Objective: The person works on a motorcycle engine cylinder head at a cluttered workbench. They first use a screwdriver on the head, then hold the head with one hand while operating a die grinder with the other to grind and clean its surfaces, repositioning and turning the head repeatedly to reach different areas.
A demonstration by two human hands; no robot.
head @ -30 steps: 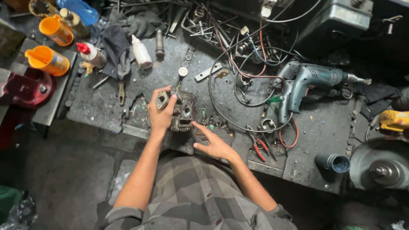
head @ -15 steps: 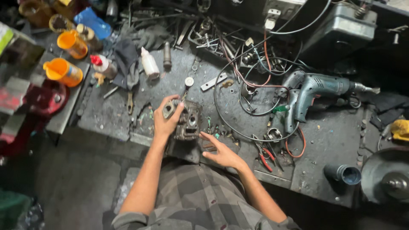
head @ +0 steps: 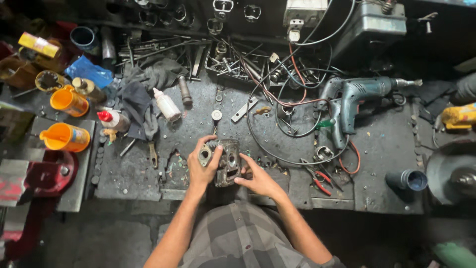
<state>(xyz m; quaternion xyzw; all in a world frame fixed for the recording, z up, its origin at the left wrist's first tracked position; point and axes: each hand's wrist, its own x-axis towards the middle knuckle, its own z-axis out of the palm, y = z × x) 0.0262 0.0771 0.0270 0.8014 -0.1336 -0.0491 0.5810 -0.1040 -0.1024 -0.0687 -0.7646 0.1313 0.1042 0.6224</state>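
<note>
Far left, a red vise (head: 47, 174) sits at the edge of the dark, greasy surface (head: 386, 149), with two orange jugs (head: 65, 137) just above it and a blue rag (head: 88, 71) further back. A small red-capped bottle (head: 113, 119) lies next to a dark cloth (head: 141, 106), and a white squeeze bottle (head: 166, 105) is tilted just right of that cloth. Centre, near the front edge of the surface, a grey metal engine part (head: 226, 162) with round openings is held between both hands. The left hand (head: 204, 166) is curled around the part's left side, thumb on the front face, fingers wrapped over the top, gripping it. The right hand (head: 258, 179) is half open, fingertips pressed against the part's right side, palm off it, steadying rather than clamping. A small white disc (head: 216, 115) and a flat metal strip (head: 244, 109) lie behind the part. Black and red cables (head: 277, 99) loop across the middle; red-handled pliers (head: 317, 179) rest right of the right hand. Further right, a teal electric drill (head: 354, 99) lies on its side, then a short dark tube with a blue opening (head: 407, 179), a yellow tool (head: 458, 116) and a round grey machine disc (head: 453, 171) at the far right edge.
</note>
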